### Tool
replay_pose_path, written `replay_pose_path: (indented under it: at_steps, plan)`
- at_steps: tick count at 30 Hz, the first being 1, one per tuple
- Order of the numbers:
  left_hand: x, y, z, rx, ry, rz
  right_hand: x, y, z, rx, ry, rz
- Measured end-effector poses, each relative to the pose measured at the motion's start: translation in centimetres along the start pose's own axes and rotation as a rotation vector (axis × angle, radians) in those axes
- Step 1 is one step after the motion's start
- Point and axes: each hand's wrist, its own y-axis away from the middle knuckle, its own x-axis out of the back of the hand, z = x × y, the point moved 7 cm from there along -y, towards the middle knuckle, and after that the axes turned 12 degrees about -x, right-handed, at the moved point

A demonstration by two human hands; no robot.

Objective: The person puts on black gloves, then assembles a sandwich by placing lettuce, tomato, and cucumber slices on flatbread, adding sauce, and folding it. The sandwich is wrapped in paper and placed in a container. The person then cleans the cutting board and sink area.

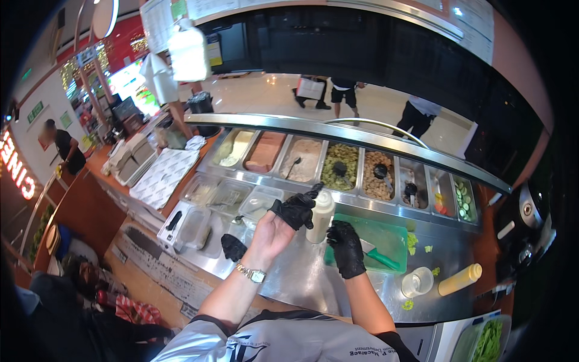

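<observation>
My left hand point(289, 219), with a wristwatch point(251, 273) at its wrist, is palm up. A black glove point(296, 209) covers its fingers, while the lower palm is bare. The fingers are apart with nothing held, close to a squeeze bottle point(322, 221) of pale sauce. My right hand point(347, 249), fully in a black glove, hovers over the left edge of a green cutting board point(384, 231). Its fingers are curled, and what lies within them is hidden. Beside it on the board rests a green-handled knife point(382, 259). A crumpled black item point(234, 247), perhaps another glove, lies on the steel counter point(298, 276).
Food pans point(302, 158) with scoops line the counter's far side, below a metal rail point(289, 121). Plastic tubs point(230, 195) stand left, beside printed paper point(165, 176). At right are a clear cup point(417, 282), a yellow squeeze bottle point(460, 279) and lettuce scraps point(411, 243).
</observation>
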Motion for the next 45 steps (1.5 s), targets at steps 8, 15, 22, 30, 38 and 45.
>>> replay_pose_path:
  at_steps: [8,15,22,30,38,45]
  plan:
    - [3.7,1.4,0.2,-0.011,0.137,-0.171,-6.3,2.3,1.1,-0.001,0.313,-0.192]
    - [3.1,3.1,3.2,-0.089,-0.126,-0.424,-4.1,1.1,-1.3,0.251,0.448,0.039]
    - [2.2,7.0,4.0,0.014,-1.505,-0.638,-8.8,3.9,-4.1,0.623,0.612,-0.061]
    - [-0.4,10.0,4.4,0.055,-1.635,-0.683,-11.2,4.9,-7.5,0.514,0.642,-0.197]
    - [-2.2,9.3,2.3,0.144,-1.756,-0.732,-15.3,11.4,-8.5,0.988,1.237,-0.342]
    - [-3.1,8.5,0.6,0.045,-1.759,-0.812,-15.6,12.2,-7.7,1.029,1.411,-0.321]
